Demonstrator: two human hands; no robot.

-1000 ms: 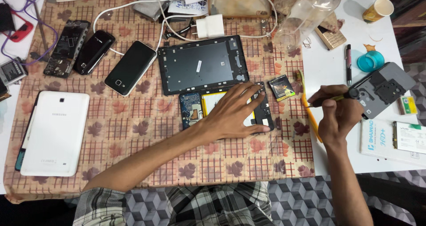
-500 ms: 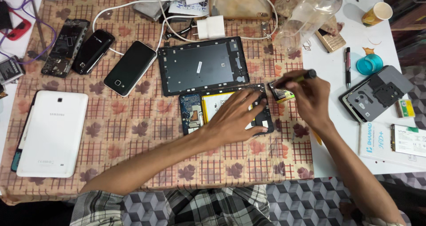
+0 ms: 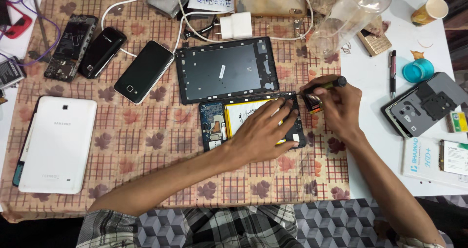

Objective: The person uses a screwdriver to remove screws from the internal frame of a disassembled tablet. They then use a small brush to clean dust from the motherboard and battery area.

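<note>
An opened tablet (image 3: 214, 124) lies on the checked cloth with its circuit board and white battery showing. My left hand (image 3: 265, 131) lies flat on it, fingers spread, pressing it down. My right hand (image 3: 336, 104) is shut on a screwdriver (image 3: 330, 85) with a yellow-green shaft and black end, held at the tablet's top right corner. The tip is hidden by my fingers. The tablet's dark back cover (image 3: 226, 70) lies just behind it.
A white tablet (image 3: 58, 143) lies at the left. Three phones (image 3: 144, 71) sit at the back left, with chargers and cables (image 3: 234, 26) behind. On the white table at the right are a grey phone part (image 3: 424, 106), pen (image 3: 392, 72), teal cap (image 3: 418, 71), paper cup (image 3: 429, 10).
My right hand picked up the screwdriver from the white table at the right and brought it left to the tablet's top right corner. My left hand stayed on the tablet.
</note>
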